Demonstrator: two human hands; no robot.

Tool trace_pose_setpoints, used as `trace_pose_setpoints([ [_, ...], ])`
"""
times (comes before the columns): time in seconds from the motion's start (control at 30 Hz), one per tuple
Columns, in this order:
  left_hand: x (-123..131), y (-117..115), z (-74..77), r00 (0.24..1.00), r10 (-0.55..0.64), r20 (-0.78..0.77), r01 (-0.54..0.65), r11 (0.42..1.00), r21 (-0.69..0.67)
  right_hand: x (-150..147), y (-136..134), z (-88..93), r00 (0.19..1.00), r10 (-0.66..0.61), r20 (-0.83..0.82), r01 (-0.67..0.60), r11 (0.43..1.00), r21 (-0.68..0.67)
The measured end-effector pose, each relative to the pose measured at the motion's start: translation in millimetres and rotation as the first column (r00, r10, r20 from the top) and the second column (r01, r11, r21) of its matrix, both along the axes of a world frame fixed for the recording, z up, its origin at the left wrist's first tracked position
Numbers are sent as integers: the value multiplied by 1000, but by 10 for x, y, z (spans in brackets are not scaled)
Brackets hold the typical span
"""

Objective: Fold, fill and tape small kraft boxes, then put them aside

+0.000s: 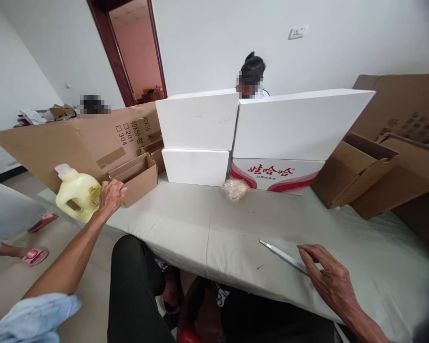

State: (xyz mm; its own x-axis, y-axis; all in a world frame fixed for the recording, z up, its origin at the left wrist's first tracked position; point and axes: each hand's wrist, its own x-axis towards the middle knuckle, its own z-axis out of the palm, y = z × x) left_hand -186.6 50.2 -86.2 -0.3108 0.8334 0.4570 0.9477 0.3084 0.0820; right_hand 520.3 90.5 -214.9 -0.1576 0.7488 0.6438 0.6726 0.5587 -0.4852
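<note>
My left hand (111, 196) is between a pale yellow jug-shaped bottle (81, 194) with a handle and whitish cap and a narrow open cardboard box (141, 183). Its fingers are bent together at the box's near end; what they hold, if anything, is hidden. On the right, my right hand (327, 274) rests low over the cloth with thumb and forefinger apart. A slim scalpel-like knife (284, 256) with a pale handle lies on the table beside it, the handle's end reaching under the hand. A crumpled clear plastic ball (235, 190) sits farther back.
Two stacks of white boxes (196, 121) stand at the back, one lower box (279, 175) with red lettering. Cardboard boxes (353, 166) crowd the right; a large cardboard panel (103, 138) stands left. A person (253, 76) is behind the boxes, another person's sandalled foot (34, 256) at left.
</note>
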Motion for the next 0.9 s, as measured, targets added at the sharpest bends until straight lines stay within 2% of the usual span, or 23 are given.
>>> trace_pose_setpoints([
  [0.13, 352, -403, -45, 986, -165, -13, 165, 985, 44, -308, -16, 152, 994, 104, -33, -103, 994, 24],
  [0.2, 580, -536, -21, 957, -289, 7, 288, 954, 85, -535, -37, 232, 984, 162, -73, -163, 987, -8],
  [0.27, 837, -619, 28, 893, -448, 44, 437, 886, 153, -773, -72, 299, 968, 226, -112, -234, 970, -60],
  [0.37, 1244, -700, 101, 760, -645, 80, 610, 750, 256, -1078, -130, 349, 931, 340, -135, -361, 916, -178],
  [0.5, 1697, -833, 102, 592, -801, 90, 751, 589, 298, -1299, -179, 332, 866, 463, -188, -499, 795, -346],
  [0.6, 1881, -942, 47, 494, -864, 98, 817, 500, 286, -1372, -233, 311, 810, 527, -258, -586, 711, -389],
  [0.67, 1930, -990, 16, 473, -875, 106, 830, 483, 280, -1414, -295, 309, 771, 550, -321, -637, 674, -373],
  [0.77, 1929, -1027, 4, 499, -852, 160, 800, 523, 293, -1470, -399, 327, 730, 536, -424, -679, 636, -367],
  [0.83, 1897, -1057, 9, 522, -823, 226, 755, 569, 326, -1484, -445, 358, 730, 476, -490, -675, 614, -409],
  [0.9, 1859, -1118, -3, 529, -807, 261, 739, 590, 326, -1469, -455, 405, 749, 368, -550, -644, 596, -478],
])
